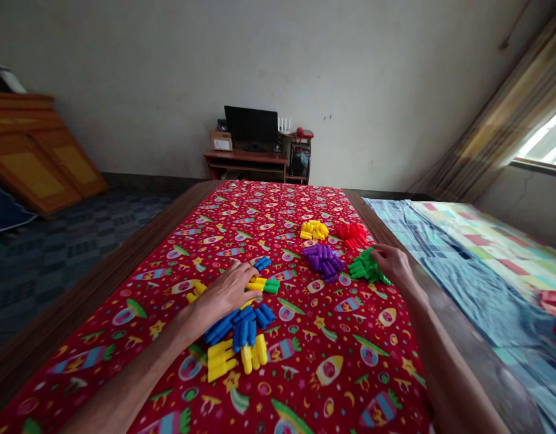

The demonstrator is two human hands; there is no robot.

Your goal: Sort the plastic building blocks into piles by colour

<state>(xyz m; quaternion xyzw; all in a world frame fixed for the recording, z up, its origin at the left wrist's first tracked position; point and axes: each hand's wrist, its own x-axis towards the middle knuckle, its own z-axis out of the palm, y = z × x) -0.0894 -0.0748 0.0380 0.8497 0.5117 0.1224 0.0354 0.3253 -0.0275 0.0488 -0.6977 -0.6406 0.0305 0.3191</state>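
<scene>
My left hand (232, 286) reaches over a mixed group of plastic building blocks, its thumb and fingers closed around a yellow block (258, 282) with a green block (271, 286) at its end. Blue blocks (244, 328) and yellow blocks (221, 360) lie just below this hand. Part of the group is hidden under the palm. At the right edge of the cloth, my right hand (390, 262) has its fingertips pinched at the pile of green blocks (365, 267). The piece between those fingertips is mostly covered.
Purple blocks (323, 260), yellow blocks (314, 229) and red blocks (351, 234) form separate piles near the green one. A red patterned cloth (323, 325) covers the table. Beyond stands a desk (246, 158) with a monitor (251, 128); a bed (462, 259) adjoins on the right.
</scene>
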